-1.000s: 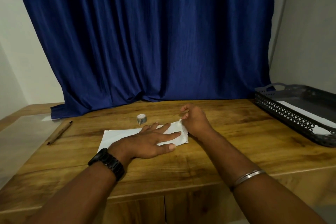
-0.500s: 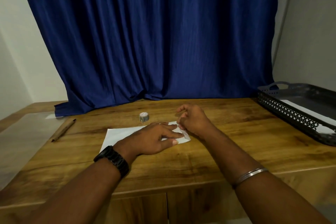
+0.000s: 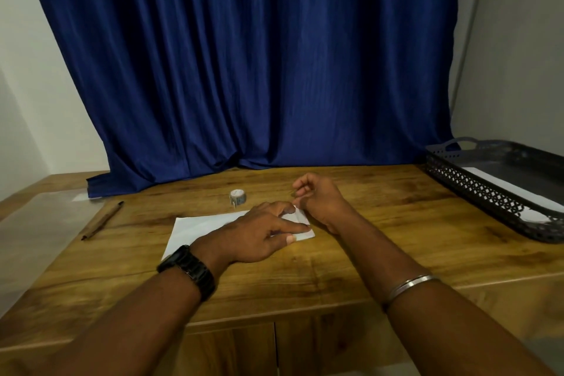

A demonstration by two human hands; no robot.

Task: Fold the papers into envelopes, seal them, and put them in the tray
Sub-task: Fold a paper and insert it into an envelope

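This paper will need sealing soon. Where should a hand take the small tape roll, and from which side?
Pinch the tape roll across its outer wall from above, thumb and finger on opposite sides. It seems to lie flat, round face up, apart from the paper, so its sides look free.

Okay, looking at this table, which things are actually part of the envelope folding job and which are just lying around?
In the job:
white paper under the left hand, right hand at its right end
tape roll, likely for sealing
black tray with a white sheet inside

Just lying about:
brown pen off to the left
blue curtain behind
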